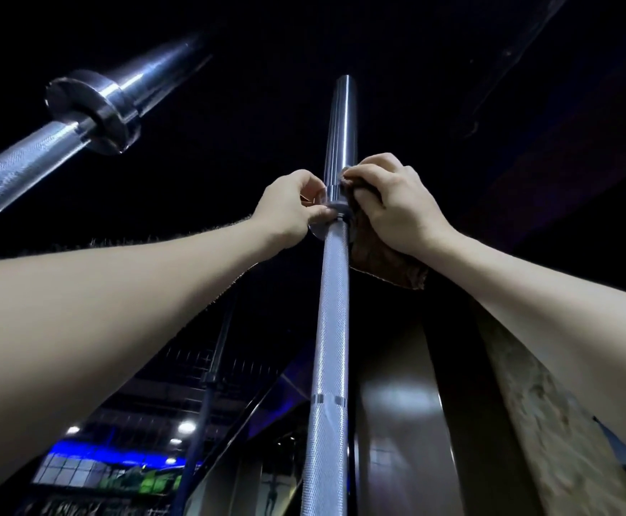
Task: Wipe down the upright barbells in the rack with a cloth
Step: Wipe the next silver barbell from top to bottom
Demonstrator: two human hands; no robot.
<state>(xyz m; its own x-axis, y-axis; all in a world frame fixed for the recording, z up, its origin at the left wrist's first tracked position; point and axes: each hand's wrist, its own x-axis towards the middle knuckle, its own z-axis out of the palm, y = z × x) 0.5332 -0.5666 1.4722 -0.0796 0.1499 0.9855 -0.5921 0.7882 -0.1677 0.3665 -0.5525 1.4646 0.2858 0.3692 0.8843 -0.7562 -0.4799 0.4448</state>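
Both forearms reach up from the lower frame edges toward one upright bar. Fingers (369,180) of the right hand (397,206) are curled over a brown cloth (386,262) and press it against the right side of the centre barbell (332,310), just at the collar (335,217) where the knurled shaft meets the smooth sleeve. A loose flap of the cloth hangs below the palm, beside the shaft. The grip looks intended to wrap the cloth round the metal so that a stroke along the bar cleans most of its circumference.

Opposite, the left hand (293,206) has its fingers bent round the collar from the left, with the thumb tip on the collar's lower face. It carries no cloth. Its likely purpose is to steady the bar, or stop the sleeve from turning, while the cloth is worked.

Above the hands the sleeve rises bare to its end. Below them the knurled shaft runs down past two smooth ring marks and out of view; the rack itself is not visible.

A second barbell (62,143) leans across the upper left, well apart from both hands and untouched. Ceiling lamps (186,426) glow at lower left in a dark room.
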